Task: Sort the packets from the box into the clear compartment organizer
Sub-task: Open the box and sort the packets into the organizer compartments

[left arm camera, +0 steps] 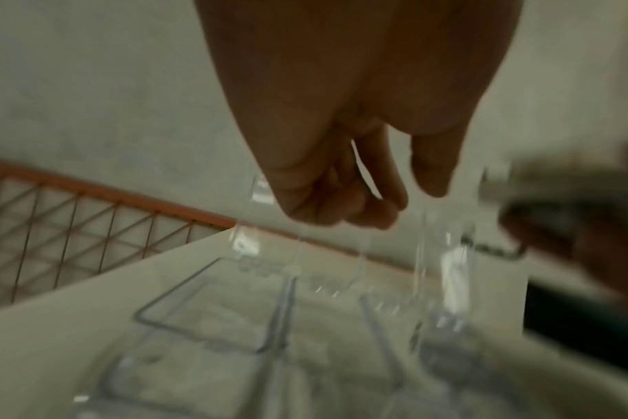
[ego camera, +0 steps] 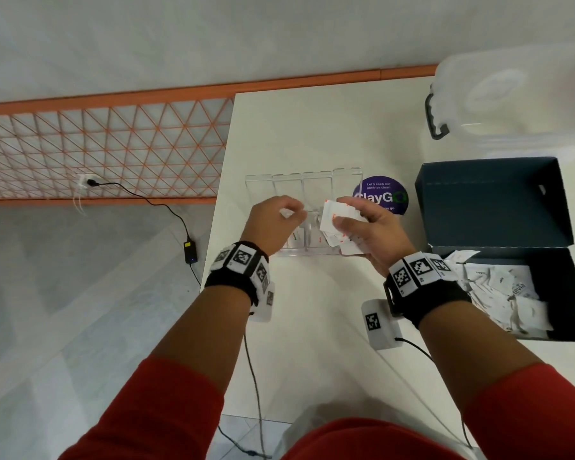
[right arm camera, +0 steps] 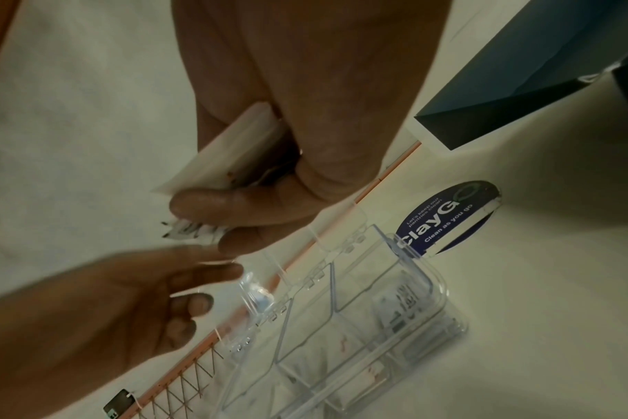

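— Right hand [ego camera: 362, 234] is gripping a fanned bunch of white packets [ego camera: 337, 215], thumb pressing across the top of them, above the clear compartment organizer [ego camera: 304, 190] on the white table [ego camera: 312, 134].

— And the left hand [ego camera: 273, 224]?

— It is hovering just beside the bunch, over the organizer's left half, fingers loosely curled with the tips close together. The head view is showing something white at the fingertips, but the wrist views are too blurred to settle whether a packet is pinched there.

— Where is everything else sitting?

— The organizer is standing with its lids raised; a few packets are lying in its near compartments [right arm camera: 400, 309]. The dark blue box [ego camera: 565, 293] is sitting open to the right, its lid leaning back, with a heap of loose white packets inside [ego camera: 502, 300]. A round purple sticker [ego camera: 384, 189] reading "ClayGo" is lying between organizer and box, and a translucent storage bin [ego camera: 512, 104] is occupying the table's far right corner.
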A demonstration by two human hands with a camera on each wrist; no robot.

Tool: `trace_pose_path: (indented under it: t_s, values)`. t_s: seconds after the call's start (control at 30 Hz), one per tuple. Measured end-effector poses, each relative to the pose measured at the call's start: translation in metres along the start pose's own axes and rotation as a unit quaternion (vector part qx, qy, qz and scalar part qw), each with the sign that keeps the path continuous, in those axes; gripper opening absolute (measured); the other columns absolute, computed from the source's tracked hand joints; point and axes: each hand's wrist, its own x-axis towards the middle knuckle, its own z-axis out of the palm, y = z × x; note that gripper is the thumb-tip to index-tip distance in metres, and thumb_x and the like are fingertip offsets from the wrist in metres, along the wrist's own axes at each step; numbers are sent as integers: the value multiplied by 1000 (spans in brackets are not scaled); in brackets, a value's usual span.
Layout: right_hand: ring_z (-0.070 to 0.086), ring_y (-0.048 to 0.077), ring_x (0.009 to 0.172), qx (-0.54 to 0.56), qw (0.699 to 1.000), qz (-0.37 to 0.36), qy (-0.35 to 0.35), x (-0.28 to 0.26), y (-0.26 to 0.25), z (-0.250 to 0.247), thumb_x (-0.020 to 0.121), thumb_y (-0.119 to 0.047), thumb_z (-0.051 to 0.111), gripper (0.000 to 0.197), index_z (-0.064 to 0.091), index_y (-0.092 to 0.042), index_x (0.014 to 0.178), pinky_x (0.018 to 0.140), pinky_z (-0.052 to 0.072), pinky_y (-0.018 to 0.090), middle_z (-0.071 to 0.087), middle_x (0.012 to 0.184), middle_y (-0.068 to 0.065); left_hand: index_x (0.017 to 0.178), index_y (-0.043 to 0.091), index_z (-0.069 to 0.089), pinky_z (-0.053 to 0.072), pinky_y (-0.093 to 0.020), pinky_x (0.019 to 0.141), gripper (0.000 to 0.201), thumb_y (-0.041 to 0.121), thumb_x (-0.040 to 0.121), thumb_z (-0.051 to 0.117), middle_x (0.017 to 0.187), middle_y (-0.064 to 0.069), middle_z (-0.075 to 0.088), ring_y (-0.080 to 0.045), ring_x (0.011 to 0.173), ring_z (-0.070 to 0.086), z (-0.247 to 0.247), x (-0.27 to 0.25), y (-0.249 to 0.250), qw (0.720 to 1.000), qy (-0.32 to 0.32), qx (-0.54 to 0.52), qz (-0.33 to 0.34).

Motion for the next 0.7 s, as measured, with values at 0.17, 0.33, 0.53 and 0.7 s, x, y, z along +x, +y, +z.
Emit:
trace_pose_path:
  t_s: [0.17,0.33,0.53,0.7]
  values:
    - [66,24,81,-30,999,-10,-3,-7,2,-1,86,-1,73,31,72,-18,112,59,56,34,68,96,8,108,39,66,46,-14,62,32,38,78,77,86,16,68,-6,67,64,-12,-12,33,983,-111,-144,12]
    - [65,24,80,-50,998,-18,-17,-16,4,2,84,-3,76,34,71,-13,116,68,56,39,70,92,7,96,34,72,47,-19,64,21,25,78,79,82,12,62,-4,62,62,-6,-13,44,985,-115,-130,11]
    - [66,24,74,3,1000,-11,-9,-25,4,2,86,-3,74,31,72,-15,115,54,55,32,69,98,14,83,15,64,52,-26,58,11,6,83,70,70,-2,68,-11,54,62,-7,-17,50,976,-73,-198,-47]
    - [67,28,82,13,1000,-21,11,-25,-1,-1,87,-2,72,30,72,-14,114,59,59,37,69,102,14,97,24,68,56,-26,62,32,-2,82,55,84,-6,65,-19,63,70,-11,-24,53,978,-77,-191,-27]
